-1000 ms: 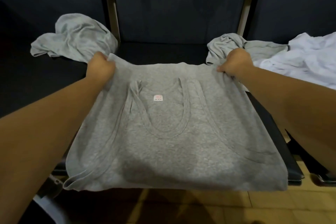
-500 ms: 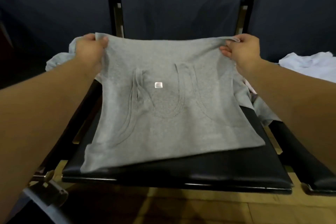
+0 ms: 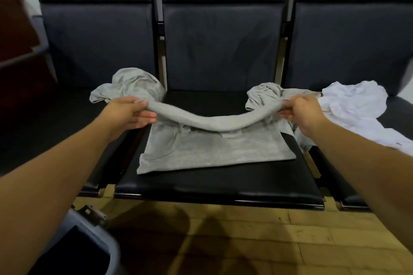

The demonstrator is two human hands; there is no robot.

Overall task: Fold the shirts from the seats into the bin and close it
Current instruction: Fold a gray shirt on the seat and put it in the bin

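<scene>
Head camera looks down on a row of three dark padded seats (image 3: 223, 40) that fills the upper two thirds of the frame, their tall backs split by metal uprights. Below them, yellowish floor tiles (image 3: 257, 241) run across the bottom of the frame.

On the black cushion of the middle seat (image 3: 212, 187), at frame centre, lies the flat grey knit sleeveless shirt (image 3: 212, 152). Its near half rests spread on the cushion. Its far part is lifted off the seat as a thick rolled fold that sags in the middle between the two hands.

A crumpled white shirt (image 3: 353, 107) lies heaped on the right seat, at the right edge of the frame. The pale grey-blue plastic bin (image 3: 102, 238) shows in the lower left corner, on the floor in front of the left seat, open with a dark inside. A bunched grey shirt (image 3: 134, 87) sits at the back of the left seat. Another bunched grey shirt (image 3: 268, 94) sits where the middle and right seats meet, touching the white one.

The left hand (image 3: 127, 114), left of centre, pinches the left end of the raised fold, with its thumb on top and fingers beneath. The right hand (image 3: 306, 114), right of centre, grips the other end in the same way.
</scene>
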